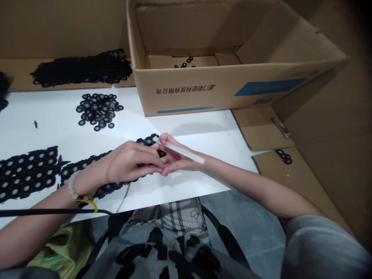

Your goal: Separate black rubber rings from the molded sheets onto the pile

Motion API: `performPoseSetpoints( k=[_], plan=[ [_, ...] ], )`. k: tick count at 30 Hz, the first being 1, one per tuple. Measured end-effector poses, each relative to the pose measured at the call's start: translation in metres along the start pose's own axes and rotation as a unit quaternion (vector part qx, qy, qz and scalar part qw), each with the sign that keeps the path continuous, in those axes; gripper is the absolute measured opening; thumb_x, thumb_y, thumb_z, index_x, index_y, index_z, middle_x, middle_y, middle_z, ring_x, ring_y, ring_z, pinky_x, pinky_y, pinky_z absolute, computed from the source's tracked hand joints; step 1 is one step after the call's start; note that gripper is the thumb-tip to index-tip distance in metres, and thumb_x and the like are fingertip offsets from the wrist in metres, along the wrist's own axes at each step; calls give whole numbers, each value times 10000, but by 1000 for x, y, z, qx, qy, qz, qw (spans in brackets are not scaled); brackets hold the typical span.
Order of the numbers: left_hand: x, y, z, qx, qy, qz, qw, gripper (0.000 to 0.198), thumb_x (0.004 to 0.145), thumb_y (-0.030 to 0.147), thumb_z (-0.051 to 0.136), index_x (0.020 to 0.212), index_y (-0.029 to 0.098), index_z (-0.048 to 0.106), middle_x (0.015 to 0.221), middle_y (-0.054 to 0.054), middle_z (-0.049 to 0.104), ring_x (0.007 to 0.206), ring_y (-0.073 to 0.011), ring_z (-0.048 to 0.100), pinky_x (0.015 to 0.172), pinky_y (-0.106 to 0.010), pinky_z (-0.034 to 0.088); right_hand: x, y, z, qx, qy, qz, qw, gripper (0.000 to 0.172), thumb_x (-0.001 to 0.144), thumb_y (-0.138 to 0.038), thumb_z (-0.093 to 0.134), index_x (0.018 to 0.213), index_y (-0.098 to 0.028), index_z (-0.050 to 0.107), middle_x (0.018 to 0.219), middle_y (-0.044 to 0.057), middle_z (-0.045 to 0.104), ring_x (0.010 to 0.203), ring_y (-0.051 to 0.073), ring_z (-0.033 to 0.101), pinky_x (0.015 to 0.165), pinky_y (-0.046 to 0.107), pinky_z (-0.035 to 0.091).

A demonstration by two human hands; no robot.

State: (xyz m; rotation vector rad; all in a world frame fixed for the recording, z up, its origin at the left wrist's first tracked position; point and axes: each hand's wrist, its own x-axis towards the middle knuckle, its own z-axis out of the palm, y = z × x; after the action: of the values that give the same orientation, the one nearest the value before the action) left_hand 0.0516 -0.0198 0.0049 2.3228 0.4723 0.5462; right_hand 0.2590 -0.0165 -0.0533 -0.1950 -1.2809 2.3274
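Matt cardboard formed the box (223, 87) at one o'clock. The tabletop (188, 184), toward six o'clock, looked smooth with a soft sheen. At the centre, the strip (179, 149) looked like smooth, faintly glossy plastic. The sheet (27, 172) at nine o'clock looked rubbery, matt and rough-edged. Trousers (183, 215) at six were matt cloth.

The left hand (132, 161) meets the right hand (176, 155) at a small black piece (161, 154); the right holds a white stick (186, 152). Loose black discs (99, 109) lie heaped on the white table (186, 130).
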Motion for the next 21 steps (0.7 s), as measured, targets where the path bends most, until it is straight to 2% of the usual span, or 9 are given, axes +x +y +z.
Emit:
performPoseSetpoints(
  k=[9, 14, 18, 21],
  plan=[
    [0, 3, 2, 47, -23, 12, 999, 161, 928, 237, 575, 919, 257, 734, 850, 6, 780, 683, -124, 706, 609, -239, 522, 1, 2, -1, 13, -31, 1, 999, 585, 746, -93, 767, 978, -280, 263, 1140, -19, 438, 781, 60, 666, 702, 227, 586],
    [1, 6, 5, 73, -50, -7, 996, 175, 935, 291, 565, 913, 265, 736, 833, 10, 775, 674, -122, 695, 606, -241, 507, 1, 5, -2, 10, -41, 9, 999, 595, 732, -55, 758, 982, -280, 267, 1127, -21, 441, 787, 69, 671, 692, 239, 575],
    [1, 8, 6, 81, -65, -27, 994, 216, 878, 421, 627, 925, 233, 723, 822, -1, 761, 627, -119, 667, 602, -241, 509, 2, 8, -2, 27, -39, -1, 999, 534, 766, -44, 701, 1005, -274, 282, 1073, -28, 486, 723, 51, 636, 661, 236, 535],
    [0, 7, 7, 81, -55, -20, 995, 306, 823, 480, 676, 961, 209, 714, 876, -17, 753, 634, -117, 662, 590, -232, 510, 2, 9, -2, 30, -33, -18, 999, 503, 779, -31, 667, 1006, -271, 288, 1002, -46, 505, 670, 42, 608, 612, 218, 480]
  ],
)
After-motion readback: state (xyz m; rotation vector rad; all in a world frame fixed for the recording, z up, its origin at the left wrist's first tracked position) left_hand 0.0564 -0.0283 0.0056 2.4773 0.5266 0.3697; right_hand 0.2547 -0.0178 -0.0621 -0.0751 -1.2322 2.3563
